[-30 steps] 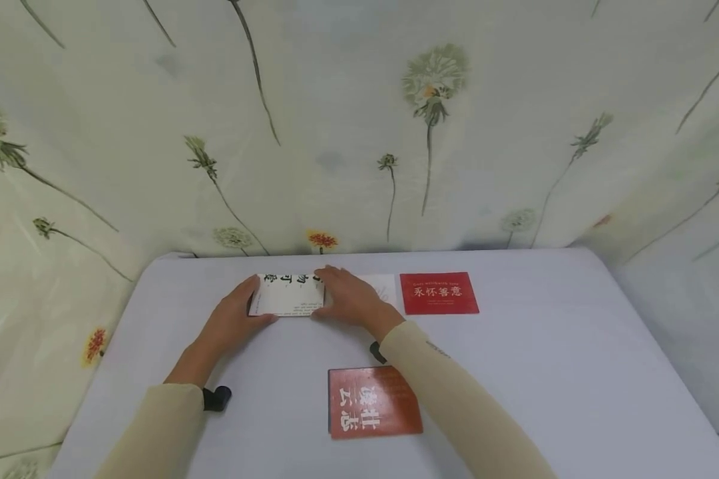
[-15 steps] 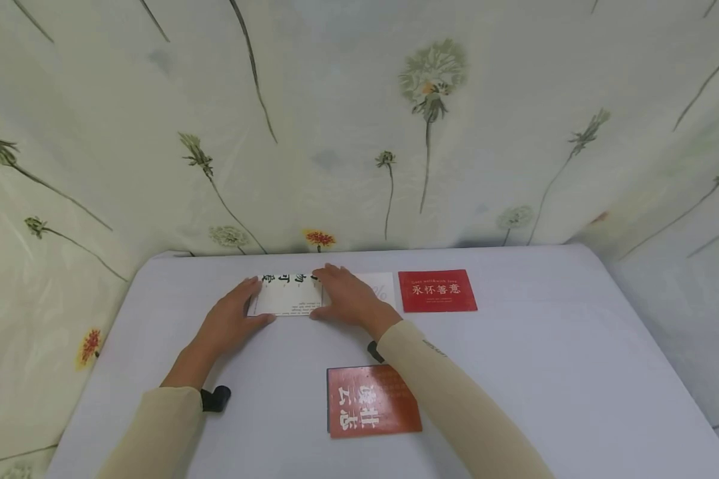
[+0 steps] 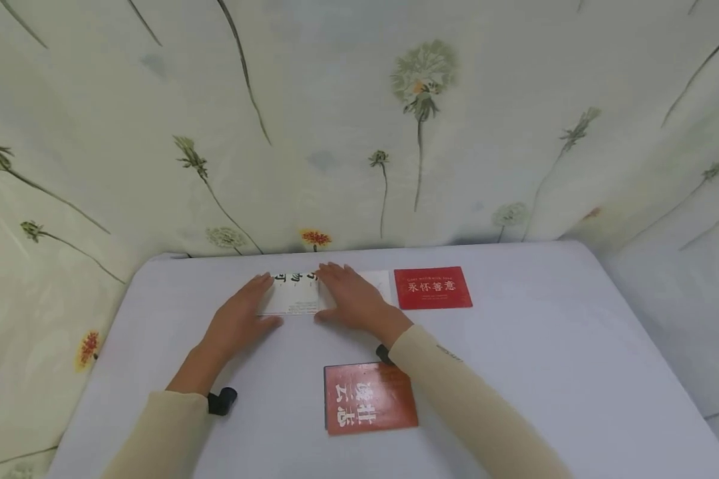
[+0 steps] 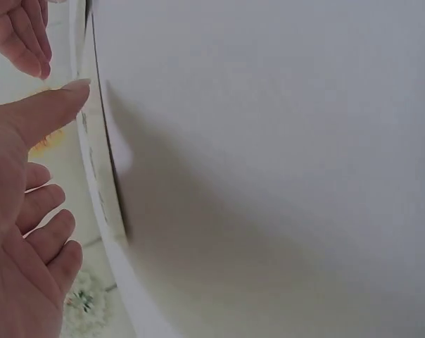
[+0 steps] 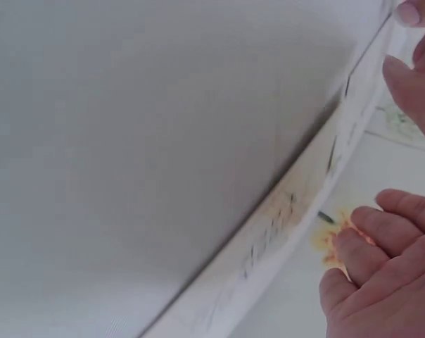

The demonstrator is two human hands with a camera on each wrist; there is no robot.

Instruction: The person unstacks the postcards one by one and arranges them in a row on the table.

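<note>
Covering more white card (image 3: pixel 288 298) (now), left grip (image 3: pixel 238 320)

room before white cards (image 3: pixel 289 299), backdrop (image 3: pixel 329 86) behind

Red card (image 3: pixel 433 288): white 永怀善意, small English above ending "with love", lines below too tiny. Orange card (image 3: pixel 371 399), left of the red card and nearer the person: white 凌云壮志, sideways. White card (image 3: pixel 289 303), well left of the red card: black 可物 upside down, next character part-covered; small print unreadable.
</note>
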